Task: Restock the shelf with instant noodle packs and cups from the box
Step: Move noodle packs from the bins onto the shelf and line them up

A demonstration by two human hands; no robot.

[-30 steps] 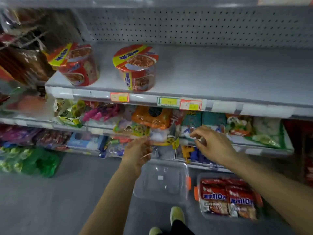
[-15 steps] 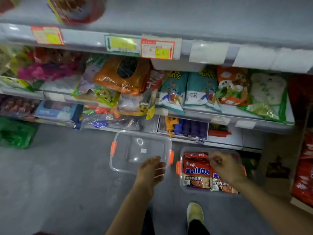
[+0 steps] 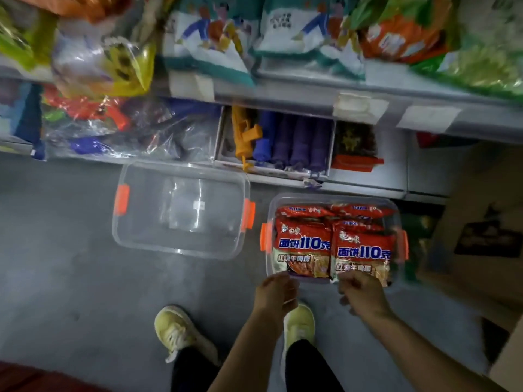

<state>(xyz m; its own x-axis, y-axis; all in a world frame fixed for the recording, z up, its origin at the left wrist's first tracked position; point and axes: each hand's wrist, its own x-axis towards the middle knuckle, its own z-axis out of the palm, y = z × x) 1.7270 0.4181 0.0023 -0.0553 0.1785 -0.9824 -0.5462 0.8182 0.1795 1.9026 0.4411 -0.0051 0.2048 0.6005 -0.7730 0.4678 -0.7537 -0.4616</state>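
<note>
nearest of all stood the person's pale yellow lace-up shoes (image 3: 181, 333) on the grey concrete floor (image 3: 65, 278), dark trouser legs above them. just beyond, both bare arms reached down and forward. the left hand (image 3: 276, 292) hung at the near rim of the clear plastic box with orange clips (image 3: 403, 244), its fingers loosely curled with nothing in them. the right hand (image 3: 360, 291) was at the same rim, beside the near edge of the right-hand red instant noodle pack (image 3: 363, 250); its fingers were bent, but whether they had closed on the pack i could not tell. red noodle packs with blue and white lettering filled that box, lying flat in two columns. to its left, apart from it, sat a second clear plastic box with orange clips (image 3: 181, 210), showing only its bare bottom. behind both ran the grey metal shelf (image 3: 311, 94), with purple and yellow goods (image 3: 283, 137) in the bottom tier and bright snack bags (image 3: 209, 41) blurred above.
</note>
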